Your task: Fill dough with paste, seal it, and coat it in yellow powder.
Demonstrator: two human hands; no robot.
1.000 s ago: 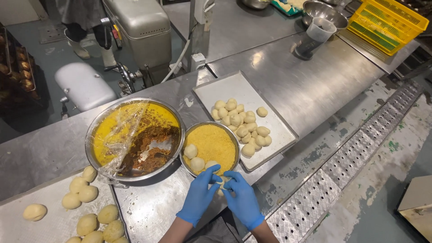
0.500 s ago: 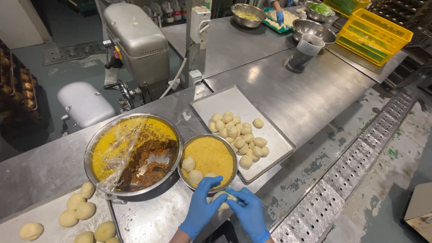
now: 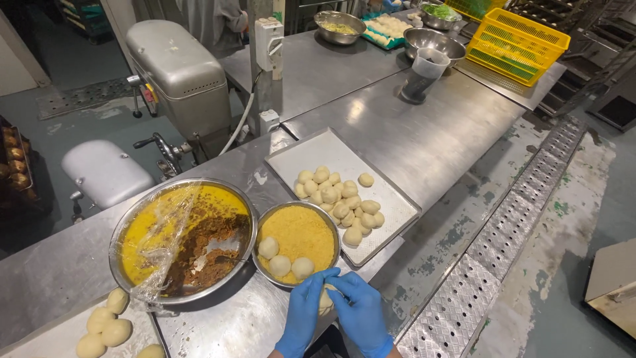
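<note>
Head view: both blue-gloved hands at the near edge of the long stainless steel bench (image 3: 424,139). Left hand (image 3: 303,319) and right hand (image 3: 361,313) cupped together, fingers curled and pinching a pale round dough ball (image 3: 325,299) between them, just off the near rim of the small round steel bowl of yellow crumbs (image 3: 299,233); three dough balls sit in the crumbs. Just left, touching it, a large round steel bowl of yellow and brown filling (image 3: 182,238) under loose plastic film. Right of the small bowl, a flat rectangular steel tray of dough balls (image 3: 344,189), its corner overhanging the bench edge. Open bare steel beyond the tray. Perforated metal floor grating (image 3: 503,232) runs along the bench.
</note>
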